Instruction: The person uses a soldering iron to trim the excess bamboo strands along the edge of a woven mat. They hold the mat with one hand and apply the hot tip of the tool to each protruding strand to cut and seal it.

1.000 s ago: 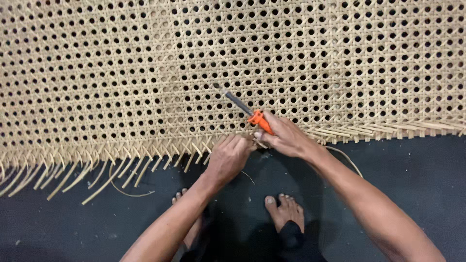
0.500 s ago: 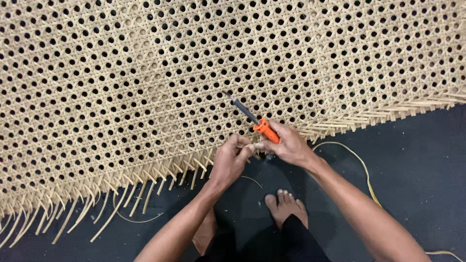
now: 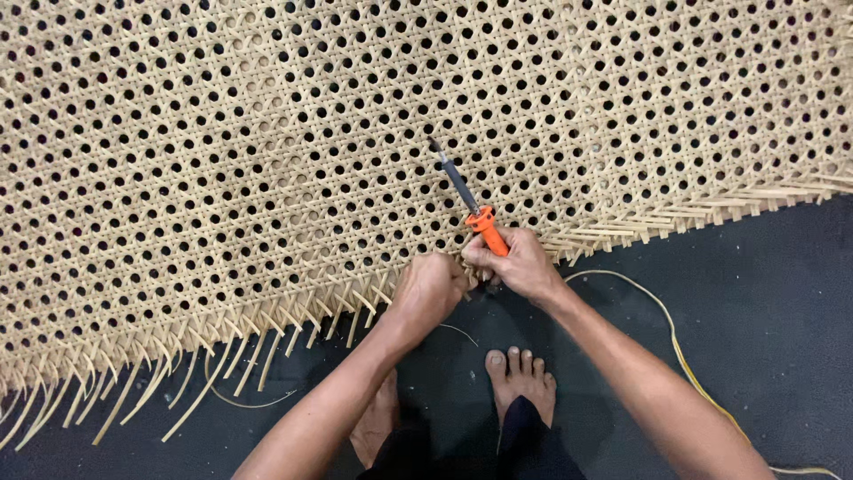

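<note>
Cane webbing: near edge under hand work

Head view. Cane webbing [image 3: 355,133], an open hexagonal weave in pale straw colour, lies flat on the dark floor [image 3: 782,293] and fills the far and left part of the scene. Its near edge runs unfinished, with loose strand ends [image 3: 222,356] fanning out over the floor at near left.

Right hand [image 3: 520,267] has its fingers closed around the orange handle of a pointed tool [image 3: 471,200]; the dark shaft lies across the weave, angled far and left, seemingly so the tip can enter a hole.

Left hand [image 3: 429,289] sits just beside the right at the webbing's edge, fingers curled tight, apparently pinching strands; the exact grip cannot be made out.

A single loose strand [image 3: 675,338] curves over the floor at right. Two bare feet [image 3: 522,382] rest near the edge, below both hands.
</note>
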